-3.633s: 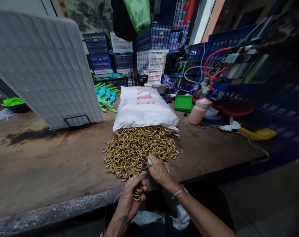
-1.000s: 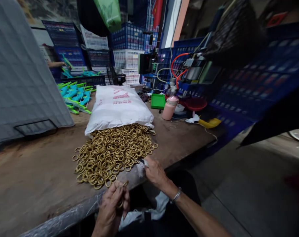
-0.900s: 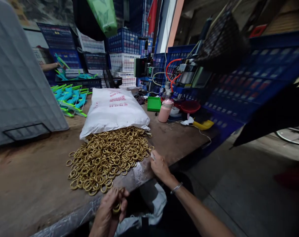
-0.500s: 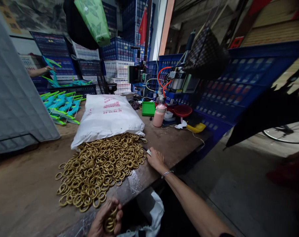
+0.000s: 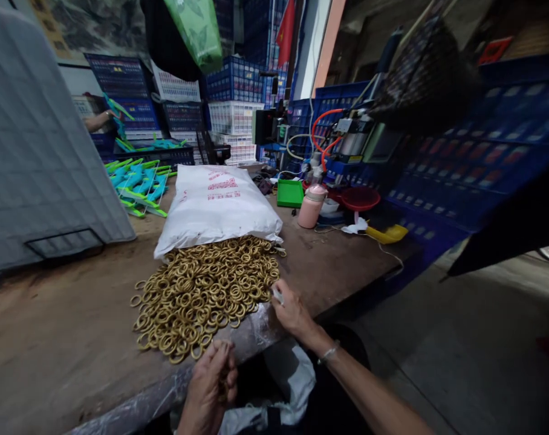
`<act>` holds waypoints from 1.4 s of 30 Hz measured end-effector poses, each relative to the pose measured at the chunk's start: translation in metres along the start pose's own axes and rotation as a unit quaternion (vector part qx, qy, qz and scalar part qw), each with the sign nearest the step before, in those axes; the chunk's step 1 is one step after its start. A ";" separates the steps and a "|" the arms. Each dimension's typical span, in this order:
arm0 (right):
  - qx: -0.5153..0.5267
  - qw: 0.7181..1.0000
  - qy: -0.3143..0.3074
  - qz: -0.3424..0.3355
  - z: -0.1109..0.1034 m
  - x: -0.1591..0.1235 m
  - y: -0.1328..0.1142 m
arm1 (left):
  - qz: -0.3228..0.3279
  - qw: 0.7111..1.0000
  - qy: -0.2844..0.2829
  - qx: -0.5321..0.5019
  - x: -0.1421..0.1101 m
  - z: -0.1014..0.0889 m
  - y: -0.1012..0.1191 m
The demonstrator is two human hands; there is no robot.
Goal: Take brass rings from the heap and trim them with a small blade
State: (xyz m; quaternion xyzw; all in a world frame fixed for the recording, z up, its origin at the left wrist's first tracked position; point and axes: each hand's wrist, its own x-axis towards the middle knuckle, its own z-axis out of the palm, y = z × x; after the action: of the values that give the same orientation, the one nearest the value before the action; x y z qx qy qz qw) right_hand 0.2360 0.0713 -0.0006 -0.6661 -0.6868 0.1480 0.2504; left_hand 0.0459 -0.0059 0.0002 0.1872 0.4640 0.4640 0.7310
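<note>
A spread pile of brass-coloured rings (image 5: 206, 290) lies on the table, spilling from under the front edge of a stuffed white sack (image 5: 217, 211) with red print. My left hand (image 5: 208, 386) is closed at the table's front edge, just below the pile. Its curled fingers mostly hide the rings (image 5: 222, 389) inside. At the pile's right side my right hand (image 5: 295, 311), with a metal bracelet on the wrist, is closed on a small tool with a whitish part (image 5: 278, 295). The tip of that tool is too small to make out.
A large ribbed grey-white panel (image 5: 52, 151) stands on the left. Behind it are teal-and-green plastic pieces (image 5: 141, 181) and another person's hand (image 5: 106, 118). To the right are a green tray (image 5: 290, 193), a pink bottle (image 5: 311, 208) and a yellow scoop (image 5: 387, 234). An open white bag (image 5: 297, 374) hangs below the table edge.
The view swings right, then slightly back left. My left hand, showing several rings half a second ago, has turned and closed over them. My right hand stays by the pile's right edge.
</note>
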 end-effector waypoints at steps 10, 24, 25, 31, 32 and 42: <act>0.232 0.951 -0.120 -0.165 0.022 -0.048 -0.065 | 0.129 0.981 0.007 0.144 0.001 -0.008 -0.003; 0.421 0.876 -0.220 0.079 0.037 -0.048 -0.071 | 0.188 0.948 0.056 0.252 -0.003 -0.006 0.004; 0.417 0.880 -0.215 0.077 0.037 -0.047 -0.072 | 0.167 0.953 0.052 0.246 -0.004 -0.006 0.005; 0.389 0.897 -0.204 0.047 0.038 -0.046 -0.072 | 0.087 0.983 -0.012 0.163 -0.006 -0.005 0.007; 0.390 0.896 -0.209 0.042 0.038 -0.046 -0.071 | 0.079 0.986 -0.026 0.147 -0.007 -0.005 0.008; 0.206 0.963 -0.168 -0.041 0.030 -0.050 -0.064 | 0.078 0.990 -0.021 0.118 -0.007 -0.007 0.004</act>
State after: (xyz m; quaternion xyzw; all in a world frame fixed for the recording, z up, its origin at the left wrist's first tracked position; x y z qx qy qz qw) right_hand 0.1655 0.0215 0.0017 -0.5368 -0.7006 0.3855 0.2690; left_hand 0.0370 -0.0107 0.0030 0.3175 0.4837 0.4574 0.6753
